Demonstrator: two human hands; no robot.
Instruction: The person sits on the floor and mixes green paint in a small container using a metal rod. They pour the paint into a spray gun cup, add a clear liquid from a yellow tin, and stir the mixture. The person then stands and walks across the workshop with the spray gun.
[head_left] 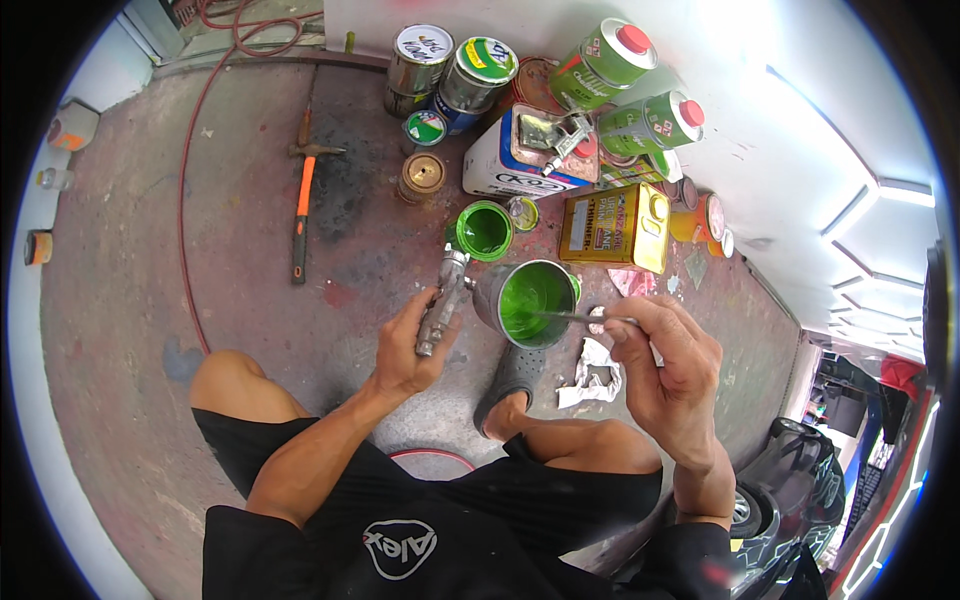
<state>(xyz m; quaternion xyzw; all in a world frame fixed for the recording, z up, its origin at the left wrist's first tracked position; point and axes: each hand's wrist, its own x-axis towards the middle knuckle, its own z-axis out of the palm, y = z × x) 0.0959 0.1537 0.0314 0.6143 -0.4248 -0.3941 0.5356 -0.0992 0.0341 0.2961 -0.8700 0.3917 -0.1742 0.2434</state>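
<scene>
My left hand [402, 350] is closed around the body of a metal spray gun [441, 308]. Joined to the gun is a grey paint cup [489, 301], its open top showing bright green paint [532, 290]. In my right hand [678, 372], a thin stick [588, 318] is pinched between thumb and fingers, its far end dipping into the green paint. Just beyond the cup, an open can of green paint [484, 231] stands on the floor. The tip of the stick is hidden in the paint.
Several paint cans [420, 60], a gold thinner tin [614, 228] and a white-and-blue tin [490, 162] bearing another spray gun [566, 143] stand ahead. A hammer [303, 205] and a red hose [183, 190] lie left. Crumpled white paper [590, 378] lies beside my foot.
</scene>
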